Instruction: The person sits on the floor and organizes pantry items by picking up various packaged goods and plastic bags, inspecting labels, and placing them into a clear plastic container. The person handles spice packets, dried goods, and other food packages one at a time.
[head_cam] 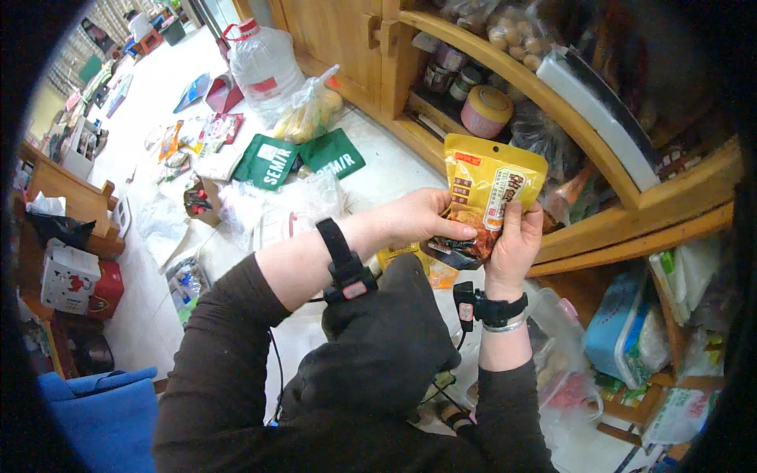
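Observation:
A yellow food pouch (488,168) with a hanging hole at its top edge and dark food artwork below is held up before the open cabinet. My left hand (423,216) grips its left side, thumb across the lower front. At the lower right edge, my right hand (513,245) presses its thumb against the front face. Both wrists wear black strapped devices. Another yellow packet (402,253) lies beneath my hands, partly hidden by my dark-clad knee (384,319). The pouch's back is out of sight.
Wooden cabinet shelves hold a pink jar with a yellow lid (487,112). Green printed bags (266,162), a large plastic jug (263,65) and several snack packets lie across the tiled floor. A blue plastic box (612,331) stands at right. A person (139,25) is far off.

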The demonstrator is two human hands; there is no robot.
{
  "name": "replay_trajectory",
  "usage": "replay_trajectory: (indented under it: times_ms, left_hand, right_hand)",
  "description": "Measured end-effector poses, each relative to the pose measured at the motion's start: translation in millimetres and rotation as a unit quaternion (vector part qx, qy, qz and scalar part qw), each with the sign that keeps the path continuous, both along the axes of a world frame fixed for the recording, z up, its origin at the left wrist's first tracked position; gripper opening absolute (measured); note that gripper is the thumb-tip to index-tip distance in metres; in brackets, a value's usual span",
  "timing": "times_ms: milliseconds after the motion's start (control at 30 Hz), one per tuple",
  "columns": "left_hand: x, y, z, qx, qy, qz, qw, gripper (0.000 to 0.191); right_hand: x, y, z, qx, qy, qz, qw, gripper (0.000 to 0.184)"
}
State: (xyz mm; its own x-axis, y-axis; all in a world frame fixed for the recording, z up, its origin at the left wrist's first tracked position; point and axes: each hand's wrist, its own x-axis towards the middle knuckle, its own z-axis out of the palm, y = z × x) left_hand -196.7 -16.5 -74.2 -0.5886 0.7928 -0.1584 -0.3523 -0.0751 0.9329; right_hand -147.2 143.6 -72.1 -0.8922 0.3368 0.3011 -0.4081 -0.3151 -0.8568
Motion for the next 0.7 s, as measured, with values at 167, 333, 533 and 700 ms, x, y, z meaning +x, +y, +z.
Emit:
replay_trajectory:
  times_ms: [167, 333, 533, 700]
  left_hand:
    - [-11.5, 12.9, -56.4, -0.037, 0.130, 0.124, 0.983, 0.036]
    - [-6.2, 9.3, -100.9, -0.244, 0.097, 0.137, 0.955, 0.035]
    - [7.1, 8.8, -137.1, 0.040, -0.128, 0.281, 0.950, 0.028]
    - [1.0, -2.4, -149.6, 0.031, -0.154, 0.286, 0.945, 0.028]
  right_hand:
    - [-11.3, 12.7, -45.0, 0.080, -0.171, 0.062, 0.980, 0.019]
    - [-7.6, 15.3, -99.5, 0.053, -0.281, 0.086, 0.954, 0.023]
    - [-5.5, 18.3, -124.8, 0.106, -0.291, 0.111, 0.944, 0.018]
    - [-2.4, 17.8, -132.2, 0.151, -0.333, 0.135, 0.921, 0.020]
